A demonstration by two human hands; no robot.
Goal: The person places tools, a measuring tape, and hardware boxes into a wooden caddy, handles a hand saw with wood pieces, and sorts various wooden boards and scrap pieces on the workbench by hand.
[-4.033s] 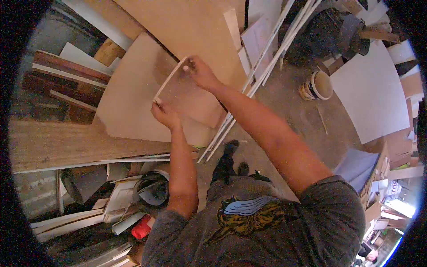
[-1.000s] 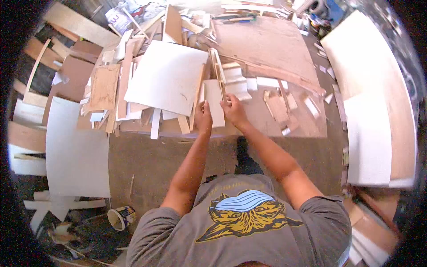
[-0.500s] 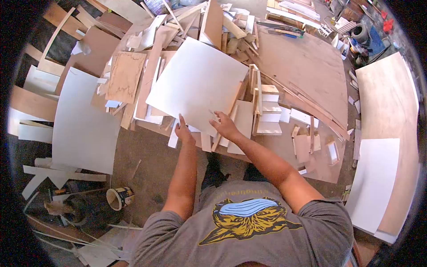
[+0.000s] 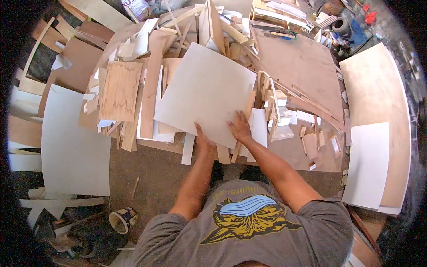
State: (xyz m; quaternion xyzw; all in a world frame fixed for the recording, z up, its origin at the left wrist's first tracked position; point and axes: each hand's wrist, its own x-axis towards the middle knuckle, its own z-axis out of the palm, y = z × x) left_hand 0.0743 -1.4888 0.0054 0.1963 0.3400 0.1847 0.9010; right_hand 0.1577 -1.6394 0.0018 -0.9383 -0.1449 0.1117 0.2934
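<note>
A large white square panel (image 4: pixel 207 89) lies tilted on a heap of wood scraps. At its lower edge is my left hand (image 4: pixel 204 141), thumb side on the panel's front edge, the other fingers partly hidden below it. My right hand (image 4: pixel 240 128) rests on the panel's lower right part with its fingers spread. Beneath the right side of the panel runs a thin wooden strip (image 4: pixel 251 103), close to my right hand. Small wooden frames with white pieces (image 4: pixel 278 100) stand just right of the panel.
A brown worktable (image 4: pixel 293 58) bears the scraps and long strips. A grained board (image 4: pixel 120 91) lies to the left. White sheets (image 4: pixel 75 142) lean at the far left, and long boards (image 4: pixel 373 89) lie at the right. A bucket (image 4: pixel 123 220) stands on the floor.
My right hand has come down onto the panel, and my left hand has moved to its lower edge. The whole view has shifted slightly, with the panel now a little further right.
</note>
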